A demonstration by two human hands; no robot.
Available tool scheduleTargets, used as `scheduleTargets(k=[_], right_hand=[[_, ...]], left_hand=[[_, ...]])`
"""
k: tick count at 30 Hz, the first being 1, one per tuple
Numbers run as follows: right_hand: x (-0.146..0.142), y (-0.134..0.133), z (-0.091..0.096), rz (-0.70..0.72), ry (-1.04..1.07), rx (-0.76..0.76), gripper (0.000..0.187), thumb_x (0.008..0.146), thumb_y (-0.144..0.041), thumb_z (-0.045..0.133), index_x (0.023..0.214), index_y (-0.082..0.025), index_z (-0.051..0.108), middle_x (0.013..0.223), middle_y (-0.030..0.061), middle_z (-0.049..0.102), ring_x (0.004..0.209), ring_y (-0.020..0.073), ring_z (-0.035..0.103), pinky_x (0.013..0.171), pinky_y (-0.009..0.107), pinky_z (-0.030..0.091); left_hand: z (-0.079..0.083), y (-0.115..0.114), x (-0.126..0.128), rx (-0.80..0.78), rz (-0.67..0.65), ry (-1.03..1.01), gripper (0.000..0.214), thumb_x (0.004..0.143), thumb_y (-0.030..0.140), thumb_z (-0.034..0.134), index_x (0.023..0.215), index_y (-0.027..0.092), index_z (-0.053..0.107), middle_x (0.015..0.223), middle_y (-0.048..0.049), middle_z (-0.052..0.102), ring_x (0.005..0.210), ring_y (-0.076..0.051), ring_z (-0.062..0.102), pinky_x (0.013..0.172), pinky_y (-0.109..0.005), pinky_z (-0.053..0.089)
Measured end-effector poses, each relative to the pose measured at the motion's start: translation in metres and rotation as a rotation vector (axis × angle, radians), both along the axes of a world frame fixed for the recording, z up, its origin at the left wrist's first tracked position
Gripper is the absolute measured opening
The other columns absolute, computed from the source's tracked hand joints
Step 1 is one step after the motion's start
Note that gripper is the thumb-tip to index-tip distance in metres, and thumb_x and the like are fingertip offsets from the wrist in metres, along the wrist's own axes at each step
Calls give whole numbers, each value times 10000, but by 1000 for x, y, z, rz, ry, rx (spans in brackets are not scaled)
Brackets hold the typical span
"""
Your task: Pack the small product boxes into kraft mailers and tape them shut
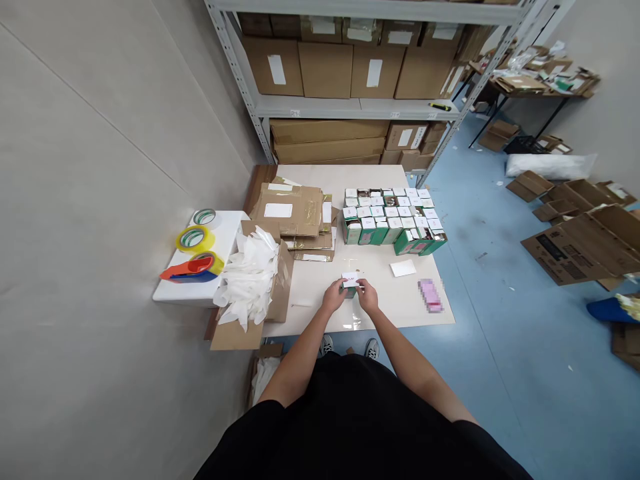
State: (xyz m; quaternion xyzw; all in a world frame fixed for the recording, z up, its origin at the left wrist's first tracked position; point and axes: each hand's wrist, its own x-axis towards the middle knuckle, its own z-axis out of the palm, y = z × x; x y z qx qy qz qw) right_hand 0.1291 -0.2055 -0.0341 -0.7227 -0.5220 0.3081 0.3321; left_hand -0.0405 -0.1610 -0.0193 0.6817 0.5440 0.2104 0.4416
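A small green box with a white top [350, 279] stands at the front of the table [320, 317], between my two hands. My left hand [335, 294] closes on its left side. On the other side, my right hand [367, 295] pinches the box near its upper edge. Beyond them, several similar green and white boxes [395, 223] stand packed together in rows. A flat white card or slip [403, 268] lies to the right of my hands. Farther right is a pinkish item [431, 295], blurred out in the picture.
Flattened cardboard [293, 210] is stacked at the back left. An open carton [283, 287] brims with white paper [247, 273]. Tape rolls [195, 239] and a red tape dispenser [193, 267] sit on a white surface at left. A shelf [350, 107] with cartons rises behind the table.
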Motion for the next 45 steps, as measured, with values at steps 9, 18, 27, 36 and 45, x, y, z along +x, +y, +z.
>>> scheduleTargets(k=[9, 18, 27, 36, 45], right_hand=[[-3, -18, -9, 132, -321, 34, 336, 1022, -246, 429, 1256, -227, 668, 1195, 82, 755, 950, 210, 733, 823, 291, 555], [-5, -34, -25, 197, -282, 110, 547, 959, -155, 442, 1496, -235, 510, 1449, 87, 645, 1264, 237, 668, 1022, 396, 573], [-37, 12, -20, 111, -126, 77, 580, 895, -98, 444, 1440, -266, 547, 1442, 47, 654, 1236, 236, 686, 1068, 403, 549], [-70, 80, -14, 258, -15, -89, 775, 742, -39, 486, 1494, -218, 539, 1523, 66, 582, 1412, 257, 551, 1193, 438, 445], [-71, 82, 29, 89, -86, 143, 534, 860, -171, 534, 1388, -207, 608, 1410, 129, 655, 1307, 277, 624, 1044, 467, 559]], left_hand=[[2, -11, 1, 75, -20, 54, 396, 932, 155, 616, 1316, 230, 675, 1344, -88, 699, 1198, -245, 669, 1075, -389, 496], [0, -19, -2, 80, 2, 33, 387, 970, 181, 588, 1338, 258, 683, 1343, -66, 713, 1182, -231, 689, 1056, -352, 508], [3, 2, -22, 45, 99, 42, 399, 995, 235, 560, 1381, 244, 657, 1151, -70, 790, 999, -221, 750, 954, -319, 543], [13, 57, -57, 59, 103, 14, 631, 856, 52, 625, 1446, 272, 588, 1458, -58, 638, 1275, -244, 642, 1110, -373, 483], [49, 69, -58, 69, 187, -141, 569, 842, 124, 659, 1403, 202, 604, 1480, -152, 595, 1372, -296, 560, 1138, -431, 456]])
